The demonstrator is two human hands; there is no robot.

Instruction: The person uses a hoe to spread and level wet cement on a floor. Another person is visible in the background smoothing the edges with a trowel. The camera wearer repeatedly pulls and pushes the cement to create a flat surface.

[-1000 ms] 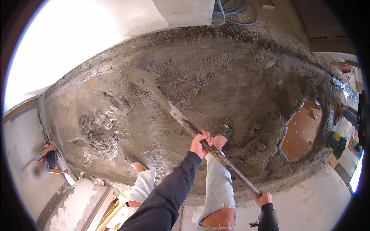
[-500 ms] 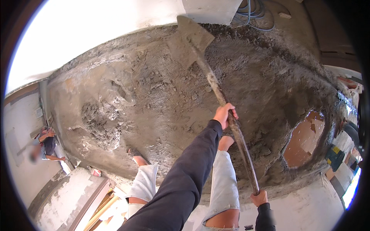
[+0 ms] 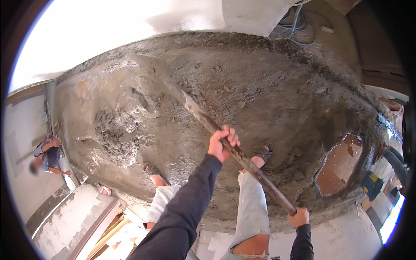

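Observation:
I hold a long-handled shovel point(image 3: 255, 172) slantwise over a floor of wet grey mortar point(image 3: 225, 104). My left hand point(image 3: 222, 144) is wrapped round the middle of the handle, and my right hand point(image 3: 299, 217) grips its near end. The shovel's blade, smeared with the same grey mix, is at the far left against the mortar; its outline blends in, so I cannot tell whether it touches or carries any. Left of the handle lies a lumpy heap of mortar point(image 3: 113, 136). My feet stand in the mortar, one on each side of my left forearm.
At the right, a reddish-brown bare patch point(image 3: 340, 167) shows through the mortar. A coiled blue hose point(image 3: 296, 30) lies at the far right. Another person point(image 3: 48, 155) is at the left edge. Wooden boards point(image 3: 110, 234) lie at the lower left, and a pale wall point(image 3: 173, 17) borders the far side.
The shovel's blade has swung left and nearer, from the far wall to the left side of the mortar. My left hand has moved left with the handle; both hands keep their grip.

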